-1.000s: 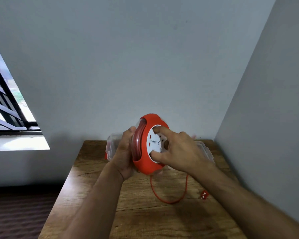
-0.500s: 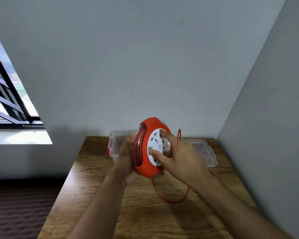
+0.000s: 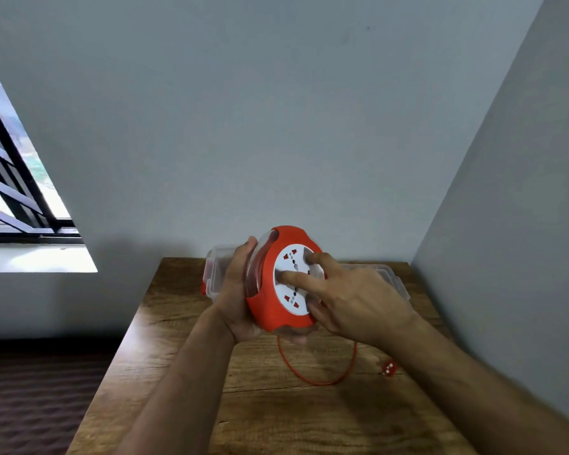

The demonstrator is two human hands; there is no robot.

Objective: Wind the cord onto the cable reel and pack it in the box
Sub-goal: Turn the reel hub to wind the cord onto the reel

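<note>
Cradled from behind by the left hand (image 3: pixel 235 300), the round orange plastic cable reel (image 3: pixel 278 284) stays steady while right hand (image 3: pixel 352 303) fingertips (image 3: pixel 284 275) press its white socket face (image 3: pixel 296 282), apparently to wind in the orange cord (image 3: pixel 312 377).

The reel (image 3: pixel 270 300) is orange with a white socket face and a clear back, held on edge above the table. Red cord (image 3: pixel 319 380) hangs from its bottom in a loop on the wood, ending in a red plug (image 3: pixel 389 368). The clear box (image 3: pixel 216 274) stands behind, open, its lid (image 3: pixel 383 274) to the right.
</note>
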